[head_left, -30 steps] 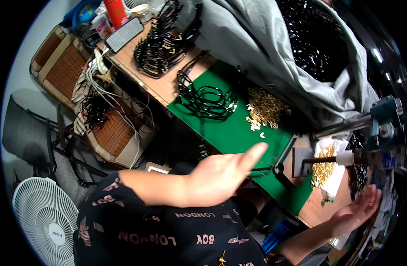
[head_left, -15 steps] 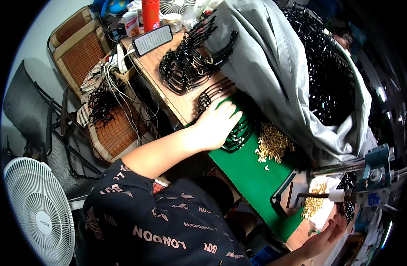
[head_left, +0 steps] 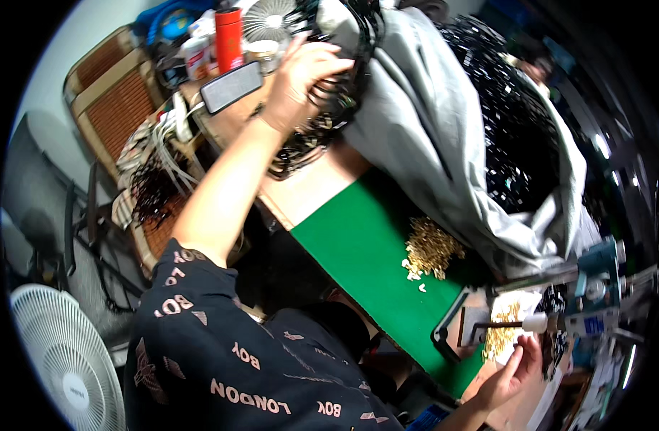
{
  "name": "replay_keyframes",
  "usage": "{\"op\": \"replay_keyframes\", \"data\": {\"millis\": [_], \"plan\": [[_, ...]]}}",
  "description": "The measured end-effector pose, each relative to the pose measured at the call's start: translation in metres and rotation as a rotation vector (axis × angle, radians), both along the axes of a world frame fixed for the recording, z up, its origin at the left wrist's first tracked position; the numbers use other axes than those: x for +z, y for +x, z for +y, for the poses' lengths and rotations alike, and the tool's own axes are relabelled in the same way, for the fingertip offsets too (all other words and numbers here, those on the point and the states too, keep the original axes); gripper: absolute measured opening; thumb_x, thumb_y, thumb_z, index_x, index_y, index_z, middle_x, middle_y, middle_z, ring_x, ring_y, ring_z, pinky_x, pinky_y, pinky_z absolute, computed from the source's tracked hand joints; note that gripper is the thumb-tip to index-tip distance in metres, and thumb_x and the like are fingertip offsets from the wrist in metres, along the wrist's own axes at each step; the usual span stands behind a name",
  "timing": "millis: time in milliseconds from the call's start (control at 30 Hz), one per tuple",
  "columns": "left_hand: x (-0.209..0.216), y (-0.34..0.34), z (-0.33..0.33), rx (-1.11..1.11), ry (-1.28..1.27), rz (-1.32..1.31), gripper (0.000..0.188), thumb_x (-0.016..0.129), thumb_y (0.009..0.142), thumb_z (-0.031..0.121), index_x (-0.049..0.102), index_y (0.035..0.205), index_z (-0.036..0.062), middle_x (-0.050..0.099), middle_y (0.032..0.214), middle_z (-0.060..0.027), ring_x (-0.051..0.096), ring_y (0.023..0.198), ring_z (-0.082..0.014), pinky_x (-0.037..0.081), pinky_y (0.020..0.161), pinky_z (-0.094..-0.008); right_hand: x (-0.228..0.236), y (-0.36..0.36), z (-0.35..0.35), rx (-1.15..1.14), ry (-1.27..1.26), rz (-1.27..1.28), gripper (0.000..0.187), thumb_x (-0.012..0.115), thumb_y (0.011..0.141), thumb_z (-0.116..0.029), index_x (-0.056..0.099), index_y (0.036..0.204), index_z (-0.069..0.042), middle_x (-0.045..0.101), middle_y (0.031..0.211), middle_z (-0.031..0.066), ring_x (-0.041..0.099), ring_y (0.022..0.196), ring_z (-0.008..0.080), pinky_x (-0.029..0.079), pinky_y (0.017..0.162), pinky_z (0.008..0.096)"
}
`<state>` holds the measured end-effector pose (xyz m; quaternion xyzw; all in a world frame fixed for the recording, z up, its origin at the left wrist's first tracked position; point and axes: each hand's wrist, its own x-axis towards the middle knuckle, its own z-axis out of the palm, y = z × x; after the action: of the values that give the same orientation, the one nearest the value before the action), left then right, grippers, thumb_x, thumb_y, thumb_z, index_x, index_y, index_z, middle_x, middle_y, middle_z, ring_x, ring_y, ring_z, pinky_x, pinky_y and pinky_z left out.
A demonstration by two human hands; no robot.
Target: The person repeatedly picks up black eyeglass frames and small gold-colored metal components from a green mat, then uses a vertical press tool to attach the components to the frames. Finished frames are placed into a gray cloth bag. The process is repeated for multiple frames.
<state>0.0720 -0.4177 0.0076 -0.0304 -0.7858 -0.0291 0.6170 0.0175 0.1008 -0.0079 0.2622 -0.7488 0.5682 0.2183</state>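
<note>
We've got our L hand (head_left: 301, 80) up at the black loops (head_left: 347, 93), piled at the far end of the wood counter (head_left: 311, 192); its fingers bend over the strands, but w/ the blur we can't tell if it grips or only touches. Our R hand (head_left: 515, 370) is half-curled w/ thumb apart, nothing visible in it, just beside the machine (head_left: 595, 291). Step in hand, prob.: handling the loops at the pile, setting down or picking up, can't say which. Next move calls for keeping fingers clear of the strands, b/c they could snag. Materials: loops are thin, glossy, curved, prob. plastic. Green mat (head_left: 344, 230) is flat & matte, w/ a heap of small shiny gold bits (head_left: 433, 248), metal-looking, plus a few pale ones at its edge. Grey cloth (head_left: 408, 93) hangs in soft folds around a mass of shiny black pieces (head_left: 512, 122). Machine has a slim dark rod & smooth white cylinder (head_left: 535, 322).
</note>
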Motion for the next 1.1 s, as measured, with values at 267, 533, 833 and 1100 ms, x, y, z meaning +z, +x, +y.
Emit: {"op": "replay_keyframes", "data": {"millis": [267, 533, 833, 1100], "plan": [[0.004, -0.006, -0.059, -0.200, 0.648, -1.325, 0.059, 0.073, 0.070, 0.022, 0.053, 0.124, 0.0057, 0.056, 0.123, -0.0139, 0.048, 0.118, -0.0257, 0.035, 0.102, -0.0336, -0.001, 0.003, 0.010, -0.061, -0.007, -0.121, 0.015, 0.050, 0.085, 0.005, 0.054, 0.100, 0.004, 0.054, 0.098, 0.0098, 0.052, 0.092, 0.0172, 0.040, 0.086, 0.0280], [0.072, -0.102, 0.136, -0.389, 0.326, -0.553, 0.025, 0.059, 0.086, 0.021, 0.063, 0.099, -0.0003, 0.066, 0.095, -0.0104, 0.062, 0.091, -0.0189, 0.046, 0.083, -0.0292, -0.025, 0.019, 0.018, -0.099, -0.099, -0.348, 0.013, 0.053, 0.083, 0.004, 0.058, 0.095, 0.002, 0.058, 0.095, 0.0086, 0.054, 0.089, 0.0158, 0.041, 0.083, 0.0263], [0.026, -0.268, 0.231, -0.158, 0.185, -1.037, 0.026, 0.051, 0.082, 0.019, 0.068, 0.093, 0.0015, 0.065, 0.098, -0.0199, 0.065, 0.080, -0.0259, 0.050, 0.063, -0.0337, -0.030, 0.021, -0.036, 0.356, 0.419, -0.237, 0.021, 0.064, 0.077, -0.003, 0.060, 0.097, -0.001, 0.058, 0.098, 0.0135, 0.058, 0.085, 0.0238, 0.047, 0.072, 0.0293], [0.083, -0.111, 0.194, -1.006, 0.473, -0.530, 0.020, 0.051, 0.081, 0.002, 0.061, 0.098, -0.0014, 0.064, 0.079, -0.0092, 0.061, 0.078, -0.0195, 0.050, 0.077, -0.0312, -0.079, -0.025, -0.100, 0.305, 0.646, -0.229, 0.020, 0.066, 0.076, -0.006, 0.054, 0.091, 0.000, 0.056, 0.089, 0.0165, 0.059, 0.076, 0.0305, 0.048, 0.071, 0.0367]]}}
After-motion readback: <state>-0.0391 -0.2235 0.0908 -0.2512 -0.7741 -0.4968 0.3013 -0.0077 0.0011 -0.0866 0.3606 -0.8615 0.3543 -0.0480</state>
